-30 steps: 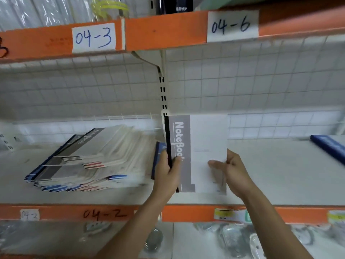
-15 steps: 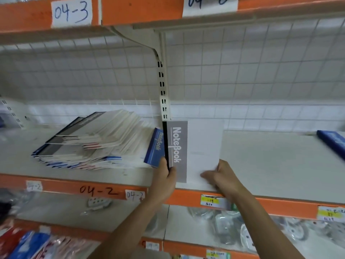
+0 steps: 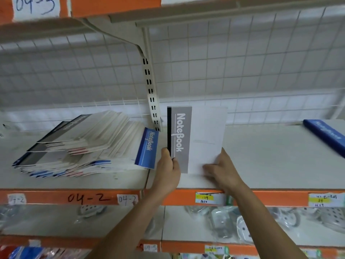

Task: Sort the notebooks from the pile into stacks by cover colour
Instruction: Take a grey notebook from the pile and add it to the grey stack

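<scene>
A grey-and-white notebook [image 3: 201, 135] with a black spine stands upright over the middle of the white shelf [image 3: 270, 157]. My left hand [image 3: 168, 169] grips its spine edge near the bottom. My right hand [image 3: 222, 171] holds its lower right corner. A slumped pile of notebooks [image 3: 78, 144] with grey, red and blue covers lies on the shelf to the left. A blue-covered notebook [image 3: 148, 147] leans at the pile's right end, just beside my left hand. Another blue notebook [image 3: 326, 136] lies flat at the shelf's far right.
A slotted upright post [image 3: 152, 94] and a wire grid back panel [image 3: 242, 71] stand behind the shelf. The orange front rail [image 3: 87, 198] carries labels. Bagged goods [image 3: 280, 219] fill the shelf below. An upper shelf [image 3: 168, 14] hangs overhead.
The held grey notebook sank a little toward the shelf and my view dropped, so the lower shelf shows more. Both hands kept their grip.
</scene>
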The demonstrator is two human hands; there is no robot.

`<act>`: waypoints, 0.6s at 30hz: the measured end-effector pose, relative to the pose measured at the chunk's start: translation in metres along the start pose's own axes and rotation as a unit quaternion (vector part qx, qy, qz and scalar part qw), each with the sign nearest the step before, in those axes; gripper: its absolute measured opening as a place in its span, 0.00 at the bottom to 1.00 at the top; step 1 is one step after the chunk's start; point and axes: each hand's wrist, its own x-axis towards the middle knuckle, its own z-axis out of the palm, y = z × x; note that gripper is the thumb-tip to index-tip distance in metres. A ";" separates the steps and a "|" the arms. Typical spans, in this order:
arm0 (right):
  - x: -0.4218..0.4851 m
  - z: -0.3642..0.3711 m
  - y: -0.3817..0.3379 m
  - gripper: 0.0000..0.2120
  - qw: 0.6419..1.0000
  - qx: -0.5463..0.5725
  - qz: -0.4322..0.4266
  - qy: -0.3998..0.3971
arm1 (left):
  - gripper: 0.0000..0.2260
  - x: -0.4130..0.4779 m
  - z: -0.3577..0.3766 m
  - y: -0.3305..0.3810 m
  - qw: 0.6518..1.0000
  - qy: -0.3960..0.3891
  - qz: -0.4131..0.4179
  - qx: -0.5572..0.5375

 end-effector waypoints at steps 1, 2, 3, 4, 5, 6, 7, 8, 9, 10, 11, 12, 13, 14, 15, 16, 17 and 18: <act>0.002 -0.004 0.001 0.27 1.000 -0.001 0.001 0.013 | 0.06 0.003 0.005 0.004 1.000 0.005 0.005 -0.006; 0.005 -0.010 0.003 0.28 1.000 -0.009 0.003 0.030 | 0.07 0.006 0.011 0.008 1.000 0.005 0.007 -0.011; 0.007 -0.016 0.004 0.27 0.998 -0.018 0.006 0.055 | 0.07 0.010 0.018 0.011 1.000 0.003 0.008 -0.016; 0.008 -0.023 0.006 0.27 0.996 -0.025 0.007 0.081 | 0.07 0.014 0.026 0.015 1.000 0.001 0.008 -0.021; 0.009 -0.030 0.009 0.27 0.994 -0.030 -0.001 0.103 | 0.06 0.019 0.035 0.019 1.000 0.000 0.005 -0.025; 0.010 -0.038 0.012 0.29 0.992 -0.041 -0.013 0.122 | 0.06 0.024 0.044 0.025 1.000 -0.001 -0.001 -0.027; 0.010 -0.046 0.014 0.30 0.989 -0.050 -0.028 0.134 | 0.05 0.029 0.054 0.030 1.000 -0.002 -0.009 -0.029; 0.011 -0.056 0.017 0.31 0.988 -0.063 -0.043 0.137 | 0.05 0.034 0.065 0.037 0.999 -0.004 -0.019 -0.029; 0.014 -0.067 0.021 0.33 0.986 -0.075 -0.055 0.136 | 0.05 0.038 0.076 0.044 0.999 -0.006 -0.029 -0.027; 0.018 -0.079 0.024 0.34 0.985 -0.095 -0.062 0.131 | 0.06 0.042 0.088 0.051 0.999 -0.007 -0.038 -0.027; 0.022 -0.093 0.027 0.34 0.983 -0.125 -0.062 0.118 | 0.09 0.046 0.101 0.058 0.999 -0.008 -0.044 -0.029; 0.026 -0.108 0.029 0.36 0.980 -0.165 -0.056 0.099 | 0.12 0.049 0.114 0.064 0.998 -0.012 -0.050 -0.034; 0.029 -0.124 0.031 0.40 0.975 -0.203 -0.040 0.081 | 0.14 0.052 0.127 0.071 0.998 -0.020 -0.054 -0.041; 0.031 -0.138 0.032 0.43 0.970 -0.234 -0.014 0.064 | 0.15 0.054 0.140 0.076 0.997 -0.031 -0.060 -0.044; 0.033 -0.153 0.033 0.43 0.966 -0.253 0.010 0.047 | 0.15 0.057 0.152 0.081 0.996 -0.042 -0.069 -0.045; 0.035 -0.166 0.036 0.41 0.962 -0.271 0.032 0.030 | 0.15 0.059 0.165 0.086 0.994 -0.054 -0.080 -0.044; 0.036 -0.179 0.038 0.40 0.956 -0.289 0.049 0.017 | 0.14 0.062 0.177 0.090 0.993 -0.063 -0.090 -0.043; 0.039 -0.190 0.042 0.38 0.948 -0.309 0.069 0.006 | 0.13 0.064 0.188 0.093 0.992 -0.067 -0.099 -0.040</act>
